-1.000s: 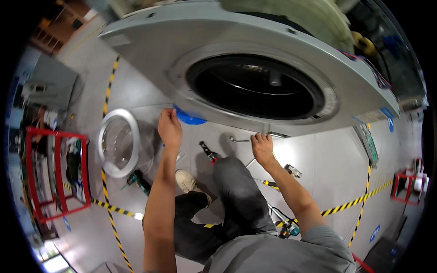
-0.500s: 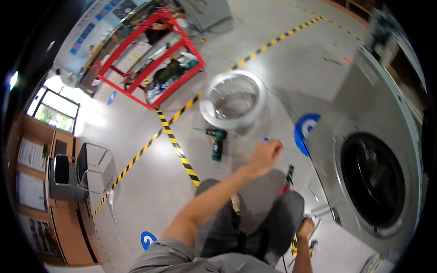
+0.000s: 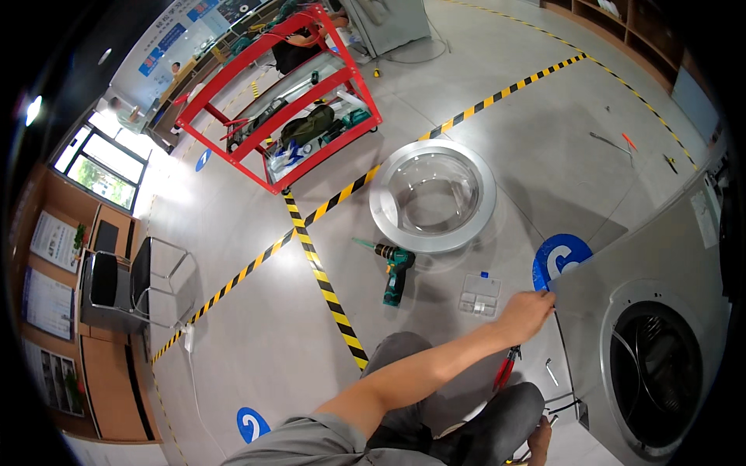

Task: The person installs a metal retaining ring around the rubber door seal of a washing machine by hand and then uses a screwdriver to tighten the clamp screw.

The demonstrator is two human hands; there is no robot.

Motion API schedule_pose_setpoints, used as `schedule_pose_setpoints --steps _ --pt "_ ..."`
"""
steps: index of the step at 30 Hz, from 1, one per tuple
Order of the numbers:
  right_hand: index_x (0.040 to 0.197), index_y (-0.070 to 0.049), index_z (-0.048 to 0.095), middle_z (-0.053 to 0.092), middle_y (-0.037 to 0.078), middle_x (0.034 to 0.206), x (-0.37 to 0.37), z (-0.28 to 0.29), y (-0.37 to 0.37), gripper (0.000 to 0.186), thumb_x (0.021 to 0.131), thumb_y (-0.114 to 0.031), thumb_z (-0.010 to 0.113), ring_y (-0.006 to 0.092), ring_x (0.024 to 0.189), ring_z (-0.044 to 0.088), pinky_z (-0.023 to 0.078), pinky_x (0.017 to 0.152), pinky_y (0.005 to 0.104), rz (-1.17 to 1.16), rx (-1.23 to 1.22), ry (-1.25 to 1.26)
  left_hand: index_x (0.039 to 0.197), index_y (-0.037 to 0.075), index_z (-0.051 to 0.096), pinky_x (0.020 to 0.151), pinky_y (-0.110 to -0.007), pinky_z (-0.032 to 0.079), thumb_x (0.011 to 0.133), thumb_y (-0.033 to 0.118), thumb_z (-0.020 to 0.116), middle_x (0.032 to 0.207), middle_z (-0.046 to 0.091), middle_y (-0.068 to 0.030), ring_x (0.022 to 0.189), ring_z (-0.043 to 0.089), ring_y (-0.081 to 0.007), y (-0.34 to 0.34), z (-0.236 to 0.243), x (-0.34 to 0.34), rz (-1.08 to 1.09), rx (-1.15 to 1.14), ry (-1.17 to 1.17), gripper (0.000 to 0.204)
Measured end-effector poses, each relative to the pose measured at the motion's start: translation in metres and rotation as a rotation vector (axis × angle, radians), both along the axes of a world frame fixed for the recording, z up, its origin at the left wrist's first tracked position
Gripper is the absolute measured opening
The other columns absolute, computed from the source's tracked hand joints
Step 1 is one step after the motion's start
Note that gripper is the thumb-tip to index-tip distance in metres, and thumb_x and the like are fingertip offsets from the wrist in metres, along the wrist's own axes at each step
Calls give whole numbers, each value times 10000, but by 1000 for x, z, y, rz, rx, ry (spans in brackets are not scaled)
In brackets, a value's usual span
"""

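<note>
My left hand [image 3: 528,317] reaches out to the right with its fingers pinched together beside the front edge of a grey washing machine cabinet [image 3: 598,326]. Whatever the fingertips may hold is too small to make out. Low by my right knee, my right hand [image 3: 538,444] is curled, partly hidden by the leg; a small metallic tip shows above it. Beneath my left wrist lie red-handled pliers [image 3: 507,370], with a small metal key-like tool [image 3: 552,372] near them. A clear compartment box [image 3: 479,295] rests on the floor left of my left hand.
A round washer door [image 3: 482,186] with a glass bowl lies ahead, beside a green cordless drill [image 3: 396,279]. The cabinet's dark round opening [image 3: 657,373] is at right. Farther off stand a red tool cart [image 3: 256,140] and a black chair [image 3: 140,279]. Striped tape [image 3: 318,272] marks the floor.
My left hand has moved right, from over the floor to the cabinet's edge, uncovering the clear box. My right hand is lower in view. The whole view has shifted.
</note>
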State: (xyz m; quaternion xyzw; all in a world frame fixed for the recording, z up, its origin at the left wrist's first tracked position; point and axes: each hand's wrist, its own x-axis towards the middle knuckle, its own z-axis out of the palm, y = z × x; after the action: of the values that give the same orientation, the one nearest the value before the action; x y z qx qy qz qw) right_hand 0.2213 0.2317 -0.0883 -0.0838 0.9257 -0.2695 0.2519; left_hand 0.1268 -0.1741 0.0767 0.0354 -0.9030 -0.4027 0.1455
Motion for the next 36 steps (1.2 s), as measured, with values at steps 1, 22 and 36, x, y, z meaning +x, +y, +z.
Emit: schedule_pose_setpoints --steps 1,22,36 --pt "969 31 642 689 210 866 1 5 2 196 788 -29 596 382 852 671 513 759 421 -29 8 -12 894 13 566 694 -471 495 869 99 615 832 620 -171 785 617 -379 3 2 -11 -46 -4 -3 102" --pt "1048 -31 659 664 121 917 -56 226 -143 241 849 -162 693 302 900 651 513 820 388 -50 264 464 855 24 671 752 -423 505 794 159 714 824 687 -165 852 672 -328 50 -19 -83 -732 -414 -623 154" --pt "1023 -39 641 655 119 932 26 206 -94 248 871 -233 669 304 930 651 517 815 391 -244 362 317 873 10 646 673 -332 520 830 80 637 792 670 -125 760 672 -214 83 -68 -130 -666 -152 -593 83"
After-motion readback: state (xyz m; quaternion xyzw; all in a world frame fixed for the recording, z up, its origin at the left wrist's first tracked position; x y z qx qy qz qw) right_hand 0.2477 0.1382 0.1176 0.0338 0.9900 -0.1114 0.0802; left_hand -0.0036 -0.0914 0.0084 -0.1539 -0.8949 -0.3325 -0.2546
